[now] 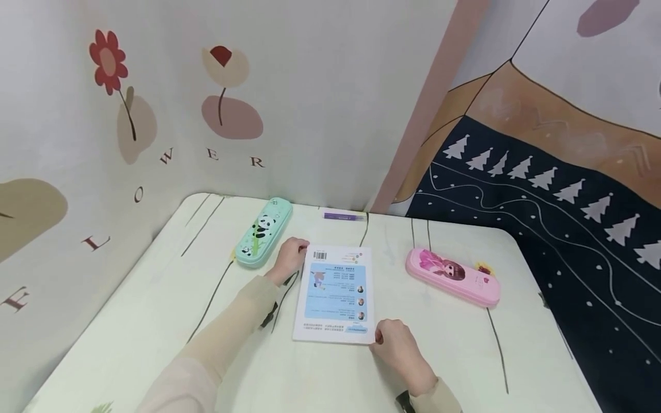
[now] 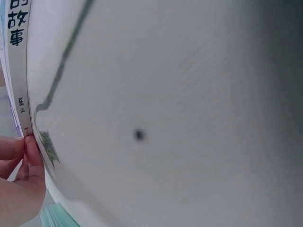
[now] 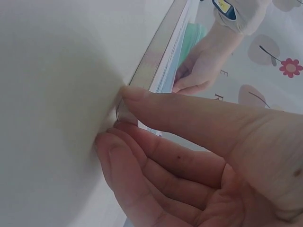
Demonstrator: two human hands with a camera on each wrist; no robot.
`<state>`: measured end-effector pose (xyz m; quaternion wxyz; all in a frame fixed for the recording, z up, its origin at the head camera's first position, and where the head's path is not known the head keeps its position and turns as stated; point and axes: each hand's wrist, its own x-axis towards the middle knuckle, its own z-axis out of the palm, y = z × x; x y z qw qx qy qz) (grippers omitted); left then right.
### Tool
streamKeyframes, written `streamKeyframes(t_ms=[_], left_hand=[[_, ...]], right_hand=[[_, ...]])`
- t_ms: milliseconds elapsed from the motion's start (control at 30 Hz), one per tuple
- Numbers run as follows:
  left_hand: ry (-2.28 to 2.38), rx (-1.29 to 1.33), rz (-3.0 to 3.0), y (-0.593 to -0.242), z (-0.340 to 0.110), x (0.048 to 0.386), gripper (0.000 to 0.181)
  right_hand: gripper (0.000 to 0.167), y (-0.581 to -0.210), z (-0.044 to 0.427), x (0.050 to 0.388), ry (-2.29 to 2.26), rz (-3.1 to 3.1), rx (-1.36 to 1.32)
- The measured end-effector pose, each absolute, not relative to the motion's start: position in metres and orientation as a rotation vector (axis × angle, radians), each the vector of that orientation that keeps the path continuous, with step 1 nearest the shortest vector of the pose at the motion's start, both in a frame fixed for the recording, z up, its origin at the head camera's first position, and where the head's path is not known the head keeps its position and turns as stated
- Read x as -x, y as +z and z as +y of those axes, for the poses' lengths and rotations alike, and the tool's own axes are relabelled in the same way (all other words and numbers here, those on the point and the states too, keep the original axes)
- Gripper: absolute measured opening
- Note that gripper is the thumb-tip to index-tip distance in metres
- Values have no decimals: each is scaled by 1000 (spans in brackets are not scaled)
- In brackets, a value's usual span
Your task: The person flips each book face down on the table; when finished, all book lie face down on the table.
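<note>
A book (image 1: 334, 295) lies flat on the table, back cover up, its print upside down in the head view. My left hand (image 1: 289, 261) pinches its far left corner between thumb and fingers. In the left wrist view the spine (image 2: 19, 71) with dark characters shows above the fingertips. My right hand (image 1: 400, 347) pinches the near right corner, thumb on one side and curled fingers on the other. The right wrist view shows that corner of the book (image 3: 158, 52) close up.
A green panda pencil case (image 1: 264, 232) lies beyond my left hand, and a pink pencil case (image 1: 453, 276) with a girl on it lies to the right. A purple marker-like stick (image 1: 343, 217) lies near the far edge. Printed curtains (image 1: 320, 103) stand behind the table (image 1: 170, 298).
</note>
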<state>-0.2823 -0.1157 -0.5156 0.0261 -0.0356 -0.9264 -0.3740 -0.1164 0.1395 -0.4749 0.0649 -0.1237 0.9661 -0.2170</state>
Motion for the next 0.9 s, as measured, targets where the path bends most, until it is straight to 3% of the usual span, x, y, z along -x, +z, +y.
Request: streamKeyframes(t_ms=[400,733,900], left_hand=[[-1155,98,-2857,-517,-111,280,25],[-1100,69,-2896,-514,-102,274,37],[-860,128,-2928,-512,-100,268,46]], right_hand=[[18,-475,142,117,-637,2911,372],[24,-469,145,135,-657,2852,286],[43,-475,140,155,-593,3087,399]])
